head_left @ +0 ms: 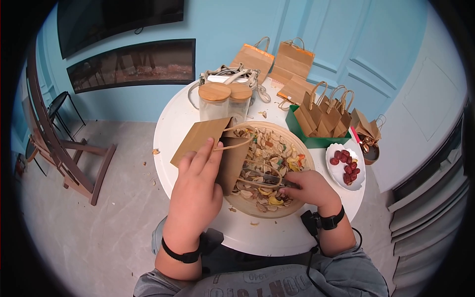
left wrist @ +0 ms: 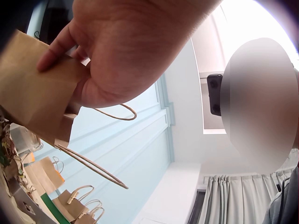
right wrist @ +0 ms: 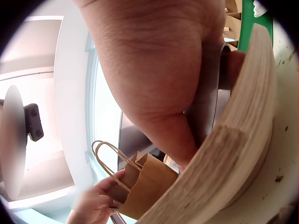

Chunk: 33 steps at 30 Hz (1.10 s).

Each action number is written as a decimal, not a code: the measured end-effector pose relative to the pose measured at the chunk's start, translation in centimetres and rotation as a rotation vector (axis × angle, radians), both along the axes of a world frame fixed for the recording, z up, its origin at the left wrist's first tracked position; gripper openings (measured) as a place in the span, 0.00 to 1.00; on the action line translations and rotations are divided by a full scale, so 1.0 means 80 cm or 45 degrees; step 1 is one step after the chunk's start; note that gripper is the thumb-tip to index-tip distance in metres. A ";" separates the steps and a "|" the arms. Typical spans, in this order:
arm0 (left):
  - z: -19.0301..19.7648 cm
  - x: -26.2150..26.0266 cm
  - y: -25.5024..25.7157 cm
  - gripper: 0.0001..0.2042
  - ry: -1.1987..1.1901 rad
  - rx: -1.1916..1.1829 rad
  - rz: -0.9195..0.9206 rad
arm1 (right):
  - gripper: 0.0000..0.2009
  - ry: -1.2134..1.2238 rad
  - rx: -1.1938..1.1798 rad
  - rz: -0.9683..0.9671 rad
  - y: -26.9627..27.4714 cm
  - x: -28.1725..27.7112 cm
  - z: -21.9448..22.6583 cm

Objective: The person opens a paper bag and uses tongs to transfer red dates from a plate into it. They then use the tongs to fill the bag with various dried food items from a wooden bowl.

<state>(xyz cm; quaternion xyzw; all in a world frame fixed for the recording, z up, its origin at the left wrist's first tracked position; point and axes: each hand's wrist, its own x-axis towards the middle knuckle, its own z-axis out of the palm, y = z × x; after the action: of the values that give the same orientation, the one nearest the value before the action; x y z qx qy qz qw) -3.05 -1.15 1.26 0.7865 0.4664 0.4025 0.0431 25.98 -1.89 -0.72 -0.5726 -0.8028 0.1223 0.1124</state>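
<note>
My left hand (head_left: pixel 197 198) grips a brown paper bag (head_left: pixel 198 141), fingers flat on its outside and thumb at its opening. The bag lies tilted over the left rim of a wide, shallow wooden bowl (head_left: pixel 308 154), its mouth and twisted handles turned right. Dried potpourri (head_left: pixel 264 141) of pale curled pieces with bits of yellow, green and orange fills the bowl. At the bowl's right side my right hand (head_left: pixel 314 188) holds metal tongs (right wrist: pixel 208 93), whose ends reach in among the pieces by the bag's handle. What the tongs hold is hidden.
Behind the bowl stand glass jars with wooden lids (head_left: pixel 214 93) and a strapped bag (head_left: pixel 255 79). A green box (head_left: pixel 321 142) of small paper bags is back right, beside a white dish (head_left: pixel 336 174) of dark red fruits. More paper bags (head_left: pixel 293 62) stand behind.
</note>
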 end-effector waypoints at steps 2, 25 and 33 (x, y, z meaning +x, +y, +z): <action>0.000 0.001 0.000 0.35 0.005 -0.006 -0.001 | 0.18 -0.004 0.001 0.001 0.000 0.000 0.000; -0.009 0.004 0.005 0.31 0.149 0.001 -0.096 | 0.18 0.024 -0.023 -0.025 0.001 0.000 -0.002; -0.021 0.008 0.008 0.31 0.140 -0.042 -0.120 | 0.17 0.023 -0.042 -0.035 0.002 -0.002 -0.002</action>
<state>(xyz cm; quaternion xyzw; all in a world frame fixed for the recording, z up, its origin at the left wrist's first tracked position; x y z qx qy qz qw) -2.44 -0.54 -0.38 0.8277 0.4372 0.3483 0.0492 25.85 -1.70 -0.89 -0.5841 -0.7918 0.1390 0.1118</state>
